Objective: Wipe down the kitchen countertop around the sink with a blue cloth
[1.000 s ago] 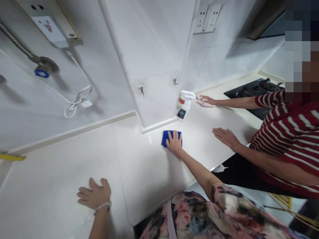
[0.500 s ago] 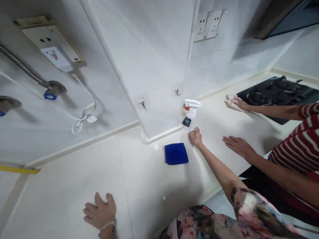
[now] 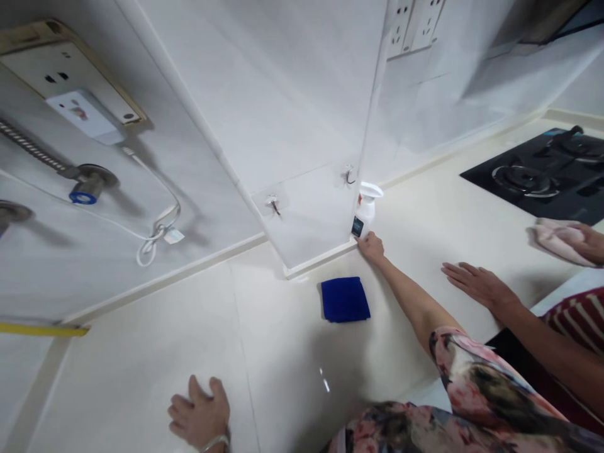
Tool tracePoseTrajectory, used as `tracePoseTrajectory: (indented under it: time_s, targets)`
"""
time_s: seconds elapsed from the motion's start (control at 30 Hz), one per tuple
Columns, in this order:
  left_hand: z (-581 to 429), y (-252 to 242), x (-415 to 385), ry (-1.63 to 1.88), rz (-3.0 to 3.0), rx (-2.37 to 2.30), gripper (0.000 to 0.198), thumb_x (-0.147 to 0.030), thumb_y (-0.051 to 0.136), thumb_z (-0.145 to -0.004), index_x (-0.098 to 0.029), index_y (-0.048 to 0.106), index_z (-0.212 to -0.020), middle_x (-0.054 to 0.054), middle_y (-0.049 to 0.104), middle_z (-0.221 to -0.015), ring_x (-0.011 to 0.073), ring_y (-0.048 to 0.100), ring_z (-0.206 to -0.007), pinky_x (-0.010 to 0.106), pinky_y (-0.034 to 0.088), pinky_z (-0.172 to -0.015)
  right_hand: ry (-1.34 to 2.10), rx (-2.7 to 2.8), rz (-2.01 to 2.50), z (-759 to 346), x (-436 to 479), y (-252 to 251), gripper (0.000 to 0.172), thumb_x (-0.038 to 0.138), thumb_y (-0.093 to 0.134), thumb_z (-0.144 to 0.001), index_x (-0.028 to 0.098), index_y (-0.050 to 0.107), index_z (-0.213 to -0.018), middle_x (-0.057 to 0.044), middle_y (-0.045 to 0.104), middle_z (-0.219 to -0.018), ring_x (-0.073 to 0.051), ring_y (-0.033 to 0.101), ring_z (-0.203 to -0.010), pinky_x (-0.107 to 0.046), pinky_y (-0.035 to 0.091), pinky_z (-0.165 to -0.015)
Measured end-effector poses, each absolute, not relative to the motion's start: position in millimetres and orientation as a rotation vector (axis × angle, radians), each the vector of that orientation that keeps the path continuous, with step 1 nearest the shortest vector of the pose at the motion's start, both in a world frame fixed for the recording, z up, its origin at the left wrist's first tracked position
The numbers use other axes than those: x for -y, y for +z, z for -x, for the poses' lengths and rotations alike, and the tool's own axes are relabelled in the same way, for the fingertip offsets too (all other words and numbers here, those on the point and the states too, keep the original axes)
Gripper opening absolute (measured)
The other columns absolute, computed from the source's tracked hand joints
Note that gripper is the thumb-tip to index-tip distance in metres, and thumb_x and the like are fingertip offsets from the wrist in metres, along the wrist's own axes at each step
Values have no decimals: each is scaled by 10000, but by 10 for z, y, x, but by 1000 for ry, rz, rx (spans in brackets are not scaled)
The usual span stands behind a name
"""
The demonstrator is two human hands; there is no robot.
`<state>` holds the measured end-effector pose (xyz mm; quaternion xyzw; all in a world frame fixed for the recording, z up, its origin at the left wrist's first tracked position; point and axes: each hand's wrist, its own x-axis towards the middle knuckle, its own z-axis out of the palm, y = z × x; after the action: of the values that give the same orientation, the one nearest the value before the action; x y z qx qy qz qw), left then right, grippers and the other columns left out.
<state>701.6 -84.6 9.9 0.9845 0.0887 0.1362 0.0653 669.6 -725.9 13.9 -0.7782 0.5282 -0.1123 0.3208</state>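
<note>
Spray bottle (image 3: 366, 211) seemingly touched by right hand (image 3: 372, 247).

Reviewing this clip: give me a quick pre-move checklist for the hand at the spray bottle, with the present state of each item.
1. Right hand at the spray bottle: ok, fingers touch its base.
2. Grip closed around the bottle: not ok, the hand only rests against its foot.
3. Bottle upright: ok, standing by the wall corner.
4. Blue cloth free of the hand: ok, it lies flat on the counter, apart from the fingers.
5. Left hand braced: ok, flat on the counter.
6. Co-worker's hand apart from the bottle: ok, it lies flat well to the right.
</note>
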Motion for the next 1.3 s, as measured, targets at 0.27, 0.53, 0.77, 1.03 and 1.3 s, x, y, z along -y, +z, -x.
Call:
tracePoseTrajectory:
  time_s: [0.27, 0.53, 0.77, 1.03, 1.3]
  targets:
    - [-7013, 187, 890, 388, -2947, -247, 768, -619, 337, -950, -128, 566, -1495, 305, 510, -1483, 487, 458, -1430, 690, 383, -1119, -371, -1290, 1964, -6742, 7273, 273, 549, 299, 587, -940, 91, 544, -1446, -116, 774, -1025, -231, 747, -887, -343, 599, -836]
    - [-7013, 86, 858, 441, -2967, -236, 724, -540, 448, -917, -175, 519, -1538, 280, 536, -1466, 507, 460, -1400, 699, 414, -1038, -736, -852, 2332, -5743, 5718, -40, 635, 311, 442, -956, 163, 468, -1573, -200, 605, -1480, -363, 531, -1417, -630, 432, -1181]
    - [-7048, 92, 854, 481, -2975, -212, 735, -552, 405, -899, -134, 577, -1479, 311, 537, -1454, 505, 496, -1363, 673, 417, -1031, -479, -634, 2706, -5802, 4891, -20, 635, 367, 637, -920, 245, 579, -1541, -149, 383, -1707, -514, 173, -1593, -811, 127, -1226]
    - [-7064, 90, 842, 509, -2964, -214, 727, -538, 457, -863, -149, 601, -1460, 291, 592, -1399, 500, 528, -1312, 649, 444, -988, -268, -689, 2855, -5230, 5956, 7, 565, 396, 518, -1003, 336, 550, -1564, -87, 378, -1724, -415, 289, -1571, -725, 262, -1214]
    - [-7052, 20, 833, 569, -2943, -220, 720, -516, 481, -844, -171, 591, -1466, 268, 592, -1396, 498, 512, -1306, 653, 439, -962, 103, -1411, 2598, -5899, 6867, 354, 679, 459, 433, -1011, 230, 386, -1648, -180, 283, -1732, -476, 263, -1536, -736, 332, -1129]
